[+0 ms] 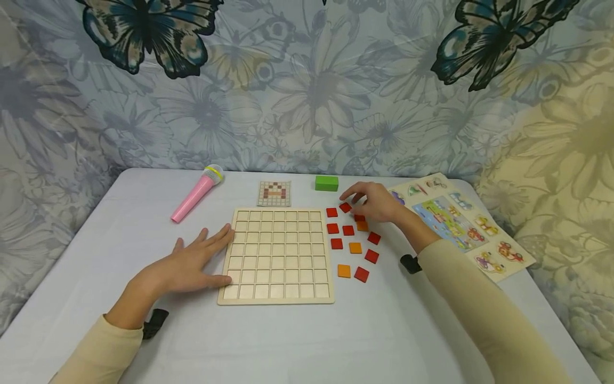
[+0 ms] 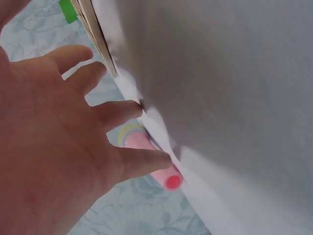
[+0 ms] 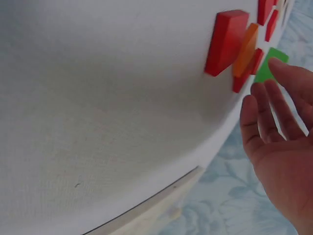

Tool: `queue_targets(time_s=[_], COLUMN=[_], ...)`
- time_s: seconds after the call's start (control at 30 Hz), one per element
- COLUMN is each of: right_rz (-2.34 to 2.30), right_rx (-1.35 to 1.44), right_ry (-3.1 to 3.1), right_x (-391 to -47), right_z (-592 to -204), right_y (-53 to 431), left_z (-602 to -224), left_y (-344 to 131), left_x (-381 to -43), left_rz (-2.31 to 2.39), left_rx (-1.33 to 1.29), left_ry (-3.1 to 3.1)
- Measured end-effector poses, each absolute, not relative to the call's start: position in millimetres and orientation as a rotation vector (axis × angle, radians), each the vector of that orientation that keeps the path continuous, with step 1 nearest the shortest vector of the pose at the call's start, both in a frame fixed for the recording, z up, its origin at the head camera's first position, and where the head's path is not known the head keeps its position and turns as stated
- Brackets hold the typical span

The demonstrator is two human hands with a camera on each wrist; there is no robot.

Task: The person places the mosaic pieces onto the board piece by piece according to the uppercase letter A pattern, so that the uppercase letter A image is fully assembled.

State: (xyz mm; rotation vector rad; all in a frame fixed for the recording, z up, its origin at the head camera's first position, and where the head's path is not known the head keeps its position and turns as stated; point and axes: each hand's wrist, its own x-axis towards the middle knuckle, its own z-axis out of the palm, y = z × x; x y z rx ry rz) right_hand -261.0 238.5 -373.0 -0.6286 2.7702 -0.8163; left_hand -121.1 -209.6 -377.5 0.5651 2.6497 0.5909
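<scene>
A pale wooden grid board lies flat with its squares bare. My left hand is spread at the board's left side, fingertips and thumb touching its edge; the left wrist view shows the fingers apart. Right of the board several red tiles and orange tiles lie loose. Over the far end of these tiles my right hand hovers, fingers loosely bent, with a red tile just below the fingertips. In the right wrist view a gap separates thumb and fingers, and no tile shows between them.
Behind the board lies a small pattern card, with a green block to its right. A pink toy microphone rests at the back left. A picture board with vehicle drawings lies beyond the right forearm. Patterned cloth hangs behind the table.
</scene>
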Motion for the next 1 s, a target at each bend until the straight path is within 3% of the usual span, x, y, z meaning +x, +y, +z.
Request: queue_targets(time_s=[1.0], right_rz=[-0.759], right_rx=[-0.579], right_ry=[2.788], right_x=[-271], right_z=[-382], right_y=[230], left_z=[-381], left_y=[-215], left_x=[-122], left_rz=[0.587], left_rx=[0.593], left_ry=[2.574])
